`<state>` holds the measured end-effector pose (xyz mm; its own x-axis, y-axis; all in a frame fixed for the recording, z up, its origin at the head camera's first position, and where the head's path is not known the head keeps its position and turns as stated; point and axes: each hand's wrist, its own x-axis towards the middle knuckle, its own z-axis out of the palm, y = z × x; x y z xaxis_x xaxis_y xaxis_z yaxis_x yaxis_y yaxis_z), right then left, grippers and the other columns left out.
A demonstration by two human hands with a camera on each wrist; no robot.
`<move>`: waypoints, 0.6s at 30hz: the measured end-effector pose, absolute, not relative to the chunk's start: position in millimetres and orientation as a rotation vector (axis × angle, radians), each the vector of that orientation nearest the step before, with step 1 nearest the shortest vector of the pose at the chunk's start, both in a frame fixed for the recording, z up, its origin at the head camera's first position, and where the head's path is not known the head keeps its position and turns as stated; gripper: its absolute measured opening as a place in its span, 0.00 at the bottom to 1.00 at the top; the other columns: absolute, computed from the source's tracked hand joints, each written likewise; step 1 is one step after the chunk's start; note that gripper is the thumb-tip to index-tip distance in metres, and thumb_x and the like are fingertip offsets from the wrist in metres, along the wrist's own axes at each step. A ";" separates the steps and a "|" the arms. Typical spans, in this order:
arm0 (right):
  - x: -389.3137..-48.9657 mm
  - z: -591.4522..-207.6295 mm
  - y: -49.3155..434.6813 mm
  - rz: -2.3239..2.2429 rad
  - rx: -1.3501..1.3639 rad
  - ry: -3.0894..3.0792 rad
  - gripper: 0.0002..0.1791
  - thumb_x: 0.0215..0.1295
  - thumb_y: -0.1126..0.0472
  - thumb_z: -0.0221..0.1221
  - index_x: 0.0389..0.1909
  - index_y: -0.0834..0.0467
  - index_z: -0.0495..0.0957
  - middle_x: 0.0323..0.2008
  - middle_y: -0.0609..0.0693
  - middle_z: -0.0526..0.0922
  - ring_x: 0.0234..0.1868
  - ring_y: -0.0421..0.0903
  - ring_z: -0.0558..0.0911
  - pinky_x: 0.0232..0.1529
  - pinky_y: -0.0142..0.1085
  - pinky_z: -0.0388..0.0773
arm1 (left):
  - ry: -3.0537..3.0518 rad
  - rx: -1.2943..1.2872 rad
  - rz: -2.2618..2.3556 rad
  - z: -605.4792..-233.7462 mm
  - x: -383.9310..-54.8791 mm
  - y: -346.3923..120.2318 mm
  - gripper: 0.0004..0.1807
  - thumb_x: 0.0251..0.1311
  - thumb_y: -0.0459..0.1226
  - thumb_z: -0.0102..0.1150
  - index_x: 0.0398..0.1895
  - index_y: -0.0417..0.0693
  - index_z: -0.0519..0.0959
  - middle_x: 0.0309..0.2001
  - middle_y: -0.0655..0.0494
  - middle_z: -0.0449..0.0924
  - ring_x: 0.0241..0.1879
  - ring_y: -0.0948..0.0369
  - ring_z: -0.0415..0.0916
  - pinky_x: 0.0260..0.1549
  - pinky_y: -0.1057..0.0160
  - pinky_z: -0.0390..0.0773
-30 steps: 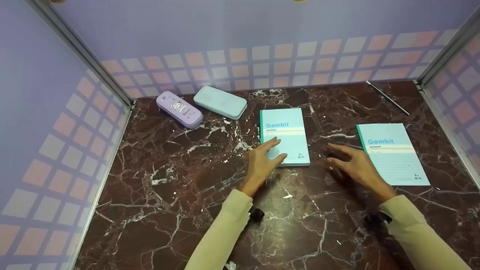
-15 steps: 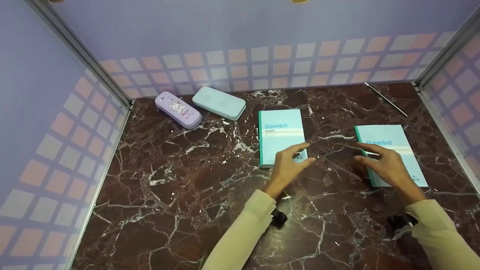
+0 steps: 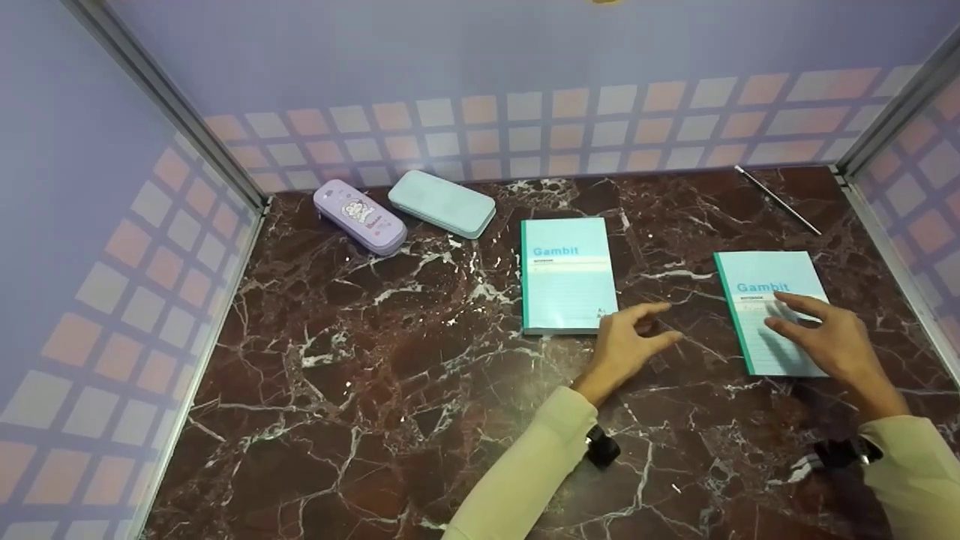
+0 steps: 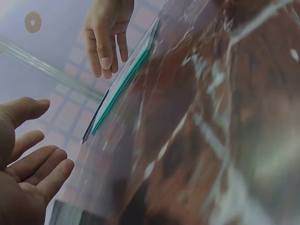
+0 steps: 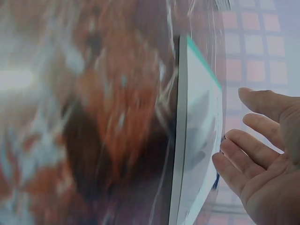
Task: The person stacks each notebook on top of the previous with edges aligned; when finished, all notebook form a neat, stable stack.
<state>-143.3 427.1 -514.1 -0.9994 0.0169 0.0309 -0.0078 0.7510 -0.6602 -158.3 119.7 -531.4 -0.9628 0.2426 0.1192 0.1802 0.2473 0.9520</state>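
Note:
Two pale blue notebooks marked "Gambit", each with a green spine, lie flat on the dark marbled table (image 3: 420, 360). My left hand (image 3: 628, 341) is by the lower right corner of the middle notebook (image 3: 566, 281), fingers loosely bent and holding nothing. Over the right notebook (image 3: 765, 330) hovers my right hand (image 3: 836, 341), its thumb and fingers spread apart. A gap shows between that hand and the cover in the right wrist view, where the notebook (image 5: 199, 126) is seen edge-on. The right hand covers part of the lower right of that cover.
At the back left lie a purple pencil case (image 3: 360, 217) with a cartoon print and a light blue case (image 3: 442, 204). A thin dark pencil (image 3: 778, 200) lies at the back right. Patterned panels (image 3: 480, 75) enclose the table at the back and sides.
Both hands have moved to the right. The left hand has left the middle notebook's cover, and the right hand has come over the right notebook. Both notebooks lie where they were.

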 end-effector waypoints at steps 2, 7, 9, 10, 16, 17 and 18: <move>-141.8 -515.3 432.2 1.100 -0.047 -2.911 0.34 0.76 0.51 0.67 0.72 0.67 0.73 0.66 0.76 0.74 0.61 0.79 0.76 0.55 0.72 0.71 | 2.415 0.398 1.857 -534.8 -157.2 126.1 0.24 0.59 0.37 0.81 0.59 0.47 0.88 0.55 0.53 0.88 0.49 0.60 0.88 0.48 0.73 0.83; -137.4 -520.3 443.7 1.076 -0.099 -2.934 0.35 0.76 0.49 0.66 0.72 0.68 0.73 0.67 0.78 0.71 0.62 0.80 0.74 0.50 0.59 0.76 | 2.371 0.369 1.847 -542.7 -153.0 140.7 0.24 0.59 0.36 0.81 0.59 0.46 0.88 0.54 0.55 0.89 0.47 0.64 0.88 0.45 0.76 0.82; -135.9 -521.4 448.3 1.058 -0.104 -2.948 0.35 0.76 0.49 0.66 0.72 0.68 0.73 0.67 0.80 0.70 0.63 0.82 0.71 0.50 0.60 0.75 | 2.357 0.365 1.837 -545.2 -151.4 146.5 0.24 0.58 0.36 0.81 0.59 0.46 0.88 0.53 0.56 0.89 0.45 0.66 0.88 0.42 0.78 0.81; -135.3 -521.6 450.6 1.049 -0.116 -2.955 0.35 0.76 0.49 0.66 0.72 0.69 0.73 0.67 0.81 0.68 0.63 0.83 0.70 0.51 0.64 0.74 | 2.345 0.369 1.835 -546.0 -150.5 149.3 0.24 0.58 0.35 0.81 0.59 0.46 0.88 0.52 0.55 0.89 0.44 0.66 0.87 0.42 0.78 0.81; -130.8 -521.5 462.8 0.971 -0.215 -2.989 0.35 0.78 0.49 0.64 0.73 0.70 0.70 0.68 0.83 0.66 0.60 0.81 0.74 0.44 0.55 0.76 | 2.291 0.352 1.814 -546.2 -147.8 168.4 0.25 0.57 0.36 0.82 0.59 0.48 0.88 0.48 0.57 0.89 0.41 0.70 0.86 0.38 0.79 0.80; -129.7 -521.5 464.6 0.959 -0.223 -2.991 0.35 0.78 0.50 0.64 0.73 0.70 0.70 0.67 0.83 0.66 0.59 0.80 0.75 0.40 0.49 0.74 | 2.291 0.342 1.798 -545.8 -147.6 171.1 0.25 0.57 0.36 0.82 0.59 0.50 0.88 0.48 0.59 0.89 0.41 0.71 0.85 0.38 0.79 0.80; -128.6 -521.8 466.5 0.950 -0.226 -2.990 0.35 0.78 0.50 0.64 0.73 0.70 0.71 0.67 0.83 0.66 0.56 0.78 0.77 0.35 0.45 0.72 | 2.289 0.333 1.781 -545.4 -147.3 173.3 0.25 0.57 0.37 0.82 0.59 0.51 0.88 0.47 0.60 0.89 0.41 0.72 0.84 0.38 0.79 0.80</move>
